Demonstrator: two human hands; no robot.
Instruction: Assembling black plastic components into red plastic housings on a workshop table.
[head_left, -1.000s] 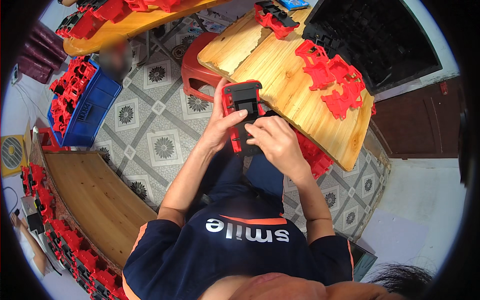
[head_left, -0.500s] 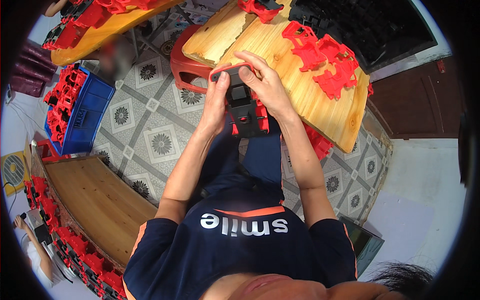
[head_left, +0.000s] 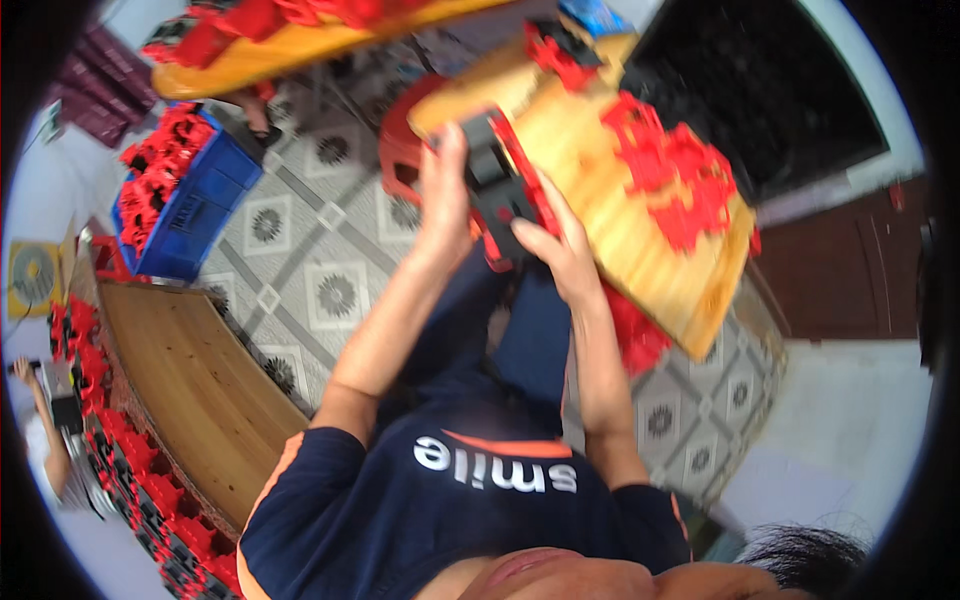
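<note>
A boxy red-and-black plastic assembly (head_left: 492, 168) is held up between my hands, in front of my knees and near the small table's left edge. Its black side faces up, with red along the right side and the lower end. My left hand (head_left: 446, 190) grips its left side, thumb lying along the upper part. On the lower right side, my right hand (head_left: 566, 245) is closed round it, with the thumb pressed on the black face near the lower end. The fingers underneath are mostly hidden. Motion blurs the assembly slightly.
Red plastic frames (head_left: 675, 180) and a red-and-black part (head_left: 563, 55) lie on the wooden table (head_left: 690, 300). A blue crate (head_left: 200, 225) of red parts stands left. Below it is a wooden bench (head_left: 185, 370) beside rows of red-and-black parts. A red stool (head_left: 398, 165) stands behind my left hand.
The assembly has turned so that its upper end leans left. My right hand has slid from its upper end to its lower right side. The whole view has shifted and blurred a little.
</note>
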